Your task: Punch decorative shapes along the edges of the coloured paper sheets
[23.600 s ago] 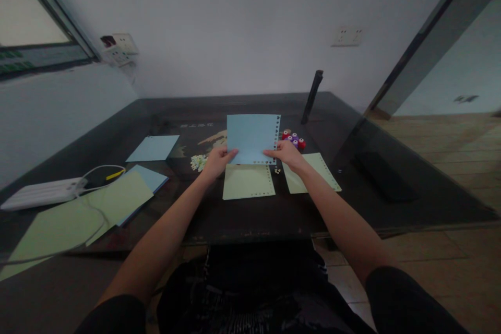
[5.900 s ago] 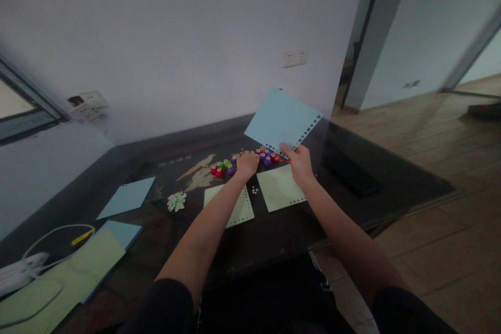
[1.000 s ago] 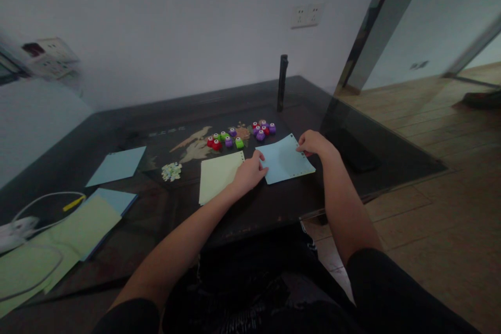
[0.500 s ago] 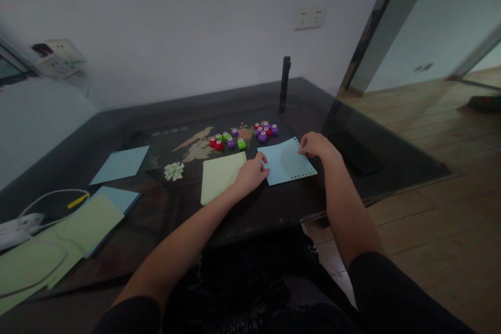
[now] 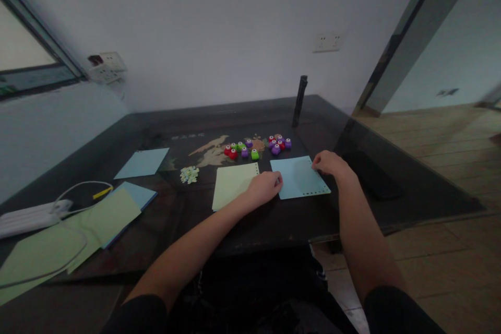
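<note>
A blue sheet of paper (image 5: 299,177) with small holes along its right and front edges lies flat on the dark table. At its left edge my left hand (image 5: 266,186) is closed, its curled fingertips on the paper. My right hand (image 5: 331,163) pinches the right edge near the far corner. Partly under my left wrist is a pale green sheet (image 5: 231,182), with holes at its far right corner. Beyond the sheets stand several small red, green and purple pieces with white eye-like tops (image 5: 276,149), resembling mini paper punches.
A little heap of paper cutouts (image 5: 189,174) lies left of the green sheet. Farther left are another blue sheet (image 5: 143,163), overlapping green sheets (image 5: 113,214) and a white power strip (image 5: 35,218) with its cable. A black post (image 5: 300,102) and a dark flat object (image 5: 370,175) are at right.
The camera view has shifted, so the table appears lower and farther right. My left fingers have curled in at the blue sheet's left edge. My right hand keeps its pinch on the right edge.
</note>
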Motion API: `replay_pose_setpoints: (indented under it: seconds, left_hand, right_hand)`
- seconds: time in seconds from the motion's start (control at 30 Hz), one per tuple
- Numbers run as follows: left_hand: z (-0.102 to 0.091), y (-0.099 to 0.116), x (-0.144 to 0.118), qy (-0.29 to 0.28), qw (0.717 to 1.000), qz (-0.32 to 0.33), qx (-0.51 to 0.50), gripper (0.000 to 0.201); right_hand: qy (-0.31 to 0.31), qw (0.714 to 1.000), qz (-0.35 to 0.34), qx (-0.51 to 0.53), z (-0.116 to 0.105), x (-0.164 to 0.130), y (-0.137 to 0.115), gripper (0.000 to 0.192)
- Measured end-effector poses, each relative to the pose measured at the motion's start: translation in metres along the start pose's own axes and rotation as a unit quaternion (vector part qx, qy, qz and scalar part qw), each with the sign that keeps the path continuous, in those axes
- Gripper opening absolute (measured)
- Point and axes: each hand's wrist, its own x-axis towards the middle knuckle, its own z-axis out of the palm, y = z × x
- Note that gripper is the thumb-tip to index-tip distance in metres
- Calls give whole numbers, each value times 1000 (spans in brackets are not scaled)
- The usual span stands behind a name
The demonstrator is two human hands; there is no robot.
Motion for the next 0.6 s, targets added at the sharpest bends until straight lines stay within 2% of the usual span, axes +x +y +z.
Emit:
replay_pose_setpoints:
  seconds: [0.07,0.13,0.2,0.27,0.37,0.43,0.6]
  left_hand:
    - [-13,-8,-3,12,999,30,-34,18]
    - [-29,-27,-7,58,995,41,-70,19]
    - [-43,-54,-12,105,990,28,-88,19]
    - [-54,-85,-19,132,988,-6,-78,17]
    - [-63,-124,-31,162,982,-69,-66,15]
    - [-65,-140,-37,168,981,-79,-61,16]
    - [-61,-151,-44,117,992,-49,9,23]
  right_hand:
    - [28,1000,13,0,-3,-1,-3,14]
    - [92,996,10,9,-6,-3,-6,19]
    - [143,989,-15,20,-7,-5,-11,23]
    - [161,985,-60,23,-6,-8,-20,22]
    - [161,977,-141,13,0,-16,-41,20]
    - [153,970,-191,-5,6,-25,-61,20]
    - [76,938,-331,-70,29,-41,-117,16]
